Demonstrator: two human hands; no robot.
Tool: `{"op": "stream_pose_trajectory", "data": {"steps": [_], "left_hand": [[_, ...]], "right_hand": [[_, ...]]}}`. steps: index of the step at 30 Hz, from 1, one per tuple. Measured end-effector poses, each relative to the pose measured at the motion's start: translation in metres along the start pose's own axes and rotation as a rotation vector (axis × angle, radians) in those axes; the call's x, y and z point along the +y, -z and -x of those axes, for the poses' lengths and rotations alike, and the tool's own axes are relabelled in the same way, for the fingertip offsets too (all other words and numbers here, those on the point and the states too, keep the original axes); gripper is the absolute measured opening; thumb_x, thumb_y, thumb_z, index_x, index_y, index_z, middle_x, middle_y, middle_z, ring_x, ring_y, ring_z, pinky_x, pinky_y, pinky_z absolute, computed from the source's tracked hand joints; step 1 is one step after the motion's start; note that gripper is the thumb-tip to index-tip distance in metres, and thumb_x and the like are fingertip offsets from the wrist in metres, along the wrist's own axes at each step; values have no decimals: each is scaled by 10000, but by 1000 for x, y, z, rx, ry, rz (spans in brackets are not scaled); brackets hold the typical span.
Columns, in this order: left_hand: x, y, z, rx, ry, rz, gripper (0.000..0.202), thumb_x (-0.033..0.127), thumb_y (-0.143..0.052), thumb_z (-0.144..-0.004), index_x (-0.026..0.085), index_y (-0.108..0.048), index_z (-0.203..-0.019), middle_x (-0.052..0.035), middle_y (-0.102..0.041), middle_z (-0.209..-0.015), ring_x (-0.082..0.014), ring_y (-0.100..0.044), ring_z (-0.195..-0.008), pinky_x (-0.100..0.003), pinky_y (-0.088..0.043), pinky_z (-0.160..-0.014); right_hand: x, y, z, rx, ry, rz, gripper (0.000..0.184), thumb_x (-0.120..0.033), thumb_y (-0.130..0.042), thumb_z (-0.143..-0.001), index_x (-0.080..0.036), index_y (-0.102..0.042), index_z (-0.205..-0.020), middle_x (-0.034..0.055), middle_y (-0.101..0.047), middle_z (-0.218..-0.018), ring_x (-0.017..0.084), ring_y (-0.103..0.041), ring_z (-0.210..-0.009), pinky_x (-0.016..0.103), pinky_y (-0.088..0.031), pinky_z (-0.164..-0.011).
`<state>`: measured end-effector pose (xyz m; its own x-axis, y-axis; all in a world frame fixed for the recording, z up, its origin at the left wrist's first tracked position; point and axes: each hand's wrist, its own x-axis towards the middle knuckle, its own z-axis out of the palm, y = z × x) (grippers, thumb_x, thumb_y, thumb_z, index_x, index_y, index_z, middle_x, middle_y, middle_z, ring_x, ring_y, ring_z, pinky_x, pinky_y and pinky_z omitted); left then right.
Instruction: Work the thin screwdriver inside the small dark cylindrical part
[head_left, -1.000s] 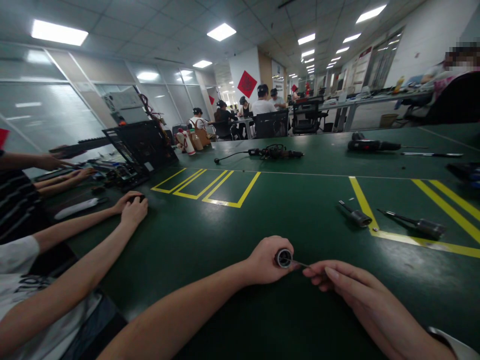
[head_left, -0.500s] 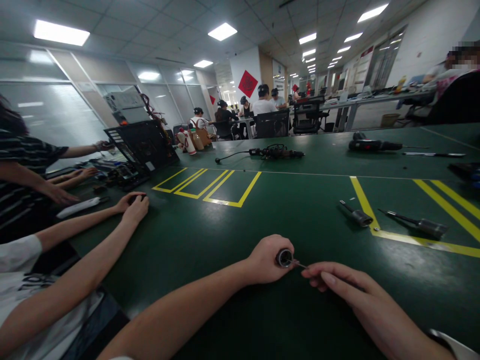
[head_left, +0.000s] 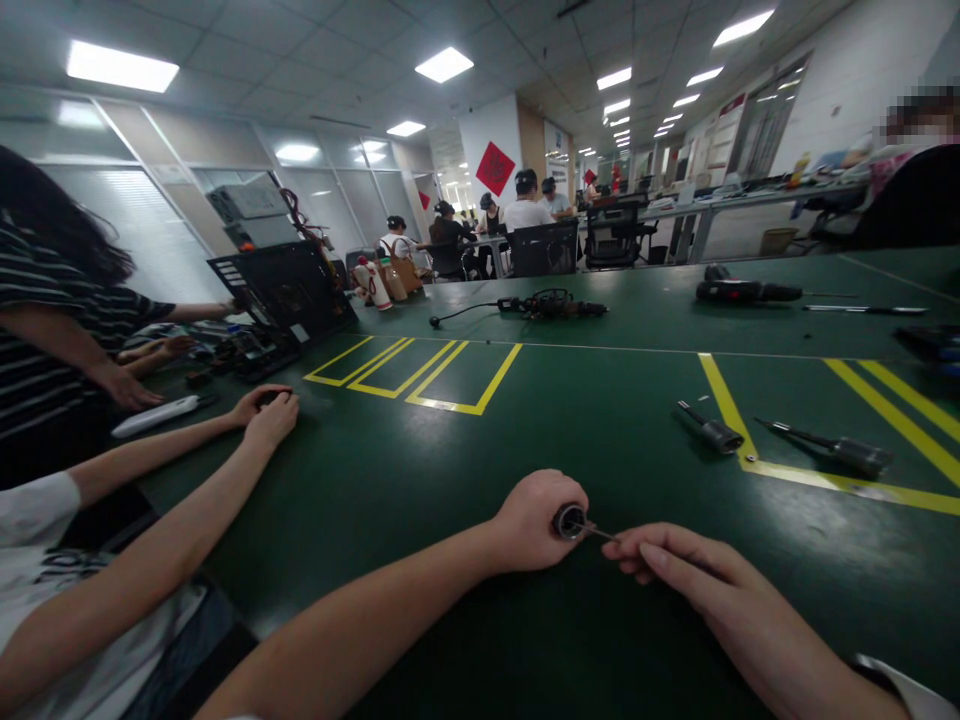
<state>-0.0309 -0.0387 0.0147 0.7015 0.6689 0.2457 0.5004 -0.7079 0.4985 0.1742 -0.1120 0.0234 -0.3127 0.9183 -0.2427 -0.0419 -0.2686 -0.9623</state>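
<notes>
My left hand (head_left: 531,522) is closed around a small dark metal cylinder (head_left: 568,521), its open round end facing me and to the right. Between the thumb and fingertips of my right hand (head_left: 675,565) is pinched a thin metal rod (head_left: 600,532). The rod's far end reaches the cylinder's open mouth; how deep it goes inside I cannot tell. Beyond my right hand lie two metal cylinders with thin shafts, one (head_left: 721,435) across a yellow tape line and the other (head_left: 862,455) inside the taped area.
Yellow tape (head_left: 450,405) marks boxes on the green table (head_left: 360,500). At the back are a black cabled tool (head_left: 551,304) and a black power screwdriver (head_left: 750,290). On the left, a co-worker's hands (head_left: 270,415) rest near an open computer case (head_left: 281,295); another person stands behind.
The standing person in the striped top at the left has leaned further in, an arm reaching toward the computer case. My hands have hardly moved.
</notes>
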Motion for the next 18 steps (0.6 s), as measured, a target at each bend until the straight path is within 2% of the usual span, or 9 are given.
{"op": "stream_pose_trajectory", "data": {"steps": [3, 12, 18], "left_hand": [[-1, 0, 0, -10, -16, -58, 87, 227, -581, -760, 170, -531, -718, -8, -559, -676, -139, -484, -642, -261, -375, -633], [-1, -1, 0, -6, 62, 5, 139, 280, -602, -775, 167, -522, -762, -4, -557, -714, -130, -490, -651, -241, -367, -602], [2, 0, -1, -23, 119, 37, 182, 284, -633, -744, 174, -505, -812, -3, -557, -764, -130, -503, -677, -239, -375, -609]], "right_hand": [[0, 0, 0, -11, -15, 43, 236, -390, -570, -847, -235, -712, -953, 35, -694, -1016, 245, -587, -1011, 401, -392, -928], [-8, -5, 0, 49, 6, -102, 244, -378, -555, -841, -208, -729, -855, 61, -708, -959, 250, -607, -959, 389, -428, -888], [1, 0, 2, 66, 89, 99, 264, -431, -552, -844, -240, -714, -923, 51, -704, -999, 251, -609, -993, 381, -444, -907]]}}
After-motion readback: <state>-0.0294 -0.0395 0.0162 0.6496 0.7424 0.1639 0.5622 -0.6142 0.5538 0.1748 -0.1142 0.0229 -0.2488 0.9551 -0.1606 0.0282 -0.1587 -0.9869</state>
